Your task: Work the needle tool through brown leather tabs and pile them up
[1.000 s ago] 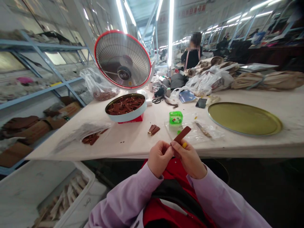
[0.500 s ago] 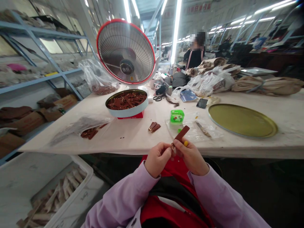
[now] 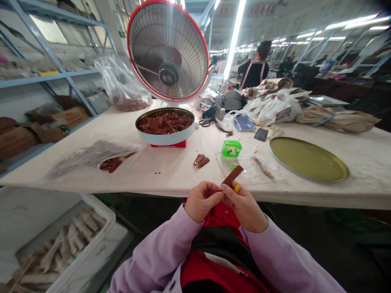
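My right hand (image 3: 247,209) is closed around a brown leather strap (image 3: 233,175), which sticks up and to the right from between thumb and fingers. A yellow-ended object (image 3: 237,188) also pokes out of that hand; the rest of it is hidden. My left hand (image 3: 200,202) pinches at the strap's lower end, where a small bit of metal shows between the fingertips. Just beyond my hands lie a few finished-looking brown straps (image 3: 201,161) with gold rings. A green plastic box (image 3: 231,149) stands on a clear plastic bag (image 3: 250,166).
A round tin (image 3: 166,137) full of brown straps sits on a red box before a fan heater (image 3: 168,53). Right is a gold tin lid (image 3: 308,158). A plastic bag of straps (image 3: 91,156) lies left, a white bin (image 3: 106,228) below. One person (image 3: 255,69) is farther back.
The view has shifted, so the fan heater looks larger and higher. Both hands stay together at the strap, with the fingers moved slightly at its lower end.
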A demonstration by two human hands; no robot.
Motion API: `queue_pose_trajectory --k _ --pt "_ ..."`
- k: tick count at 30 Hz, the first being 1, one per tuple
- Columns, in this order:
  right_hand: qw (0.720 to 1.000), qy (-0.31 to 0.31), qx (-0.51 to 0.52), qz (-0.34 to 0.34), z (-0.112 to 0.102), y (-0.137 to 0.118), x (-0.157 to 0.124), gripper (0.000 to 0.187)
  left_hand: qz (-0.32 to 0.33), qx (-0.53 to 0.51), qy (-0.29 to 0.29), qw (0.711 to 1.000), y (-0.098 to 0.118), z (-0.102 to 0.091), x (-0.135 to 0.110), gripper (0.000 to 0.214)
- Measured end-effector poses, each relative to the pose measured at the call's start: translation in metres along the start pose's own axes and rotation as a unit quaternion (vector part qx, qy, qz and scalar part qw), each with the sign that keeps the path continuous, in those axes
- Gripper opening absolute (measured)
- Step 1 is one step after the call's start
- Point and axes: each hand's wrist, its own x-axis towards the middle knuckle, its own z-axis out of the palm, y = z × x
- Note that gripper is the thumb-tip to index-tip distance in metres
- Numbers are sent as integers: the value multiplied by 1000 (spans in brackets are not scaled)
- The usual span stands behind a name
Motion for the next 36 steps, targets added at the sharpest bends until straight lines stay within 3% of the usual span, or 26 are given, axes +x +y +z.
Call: queue_pose_trajectory --k 7,16,24,30,36 --pt "993 47 -71 -78 4 20 -2 20 -9 -30 31 999 -2 -6 -1 33" --pt "952 51 -281 -108 1 5 4 22 -39 8 46 998 7 -8 6 29" --pt "953 88 -280 -81 -28 9 28 22 -62 76 48 994 -14 1 33 29" --pt "965 86 -246 -22 -59 10 47 24 -135 31 -9 990 -31 11 65 34" --pt "963 70 -260 -16 -84 12 66 21 -169 51 12 984 -44 17 91 34"
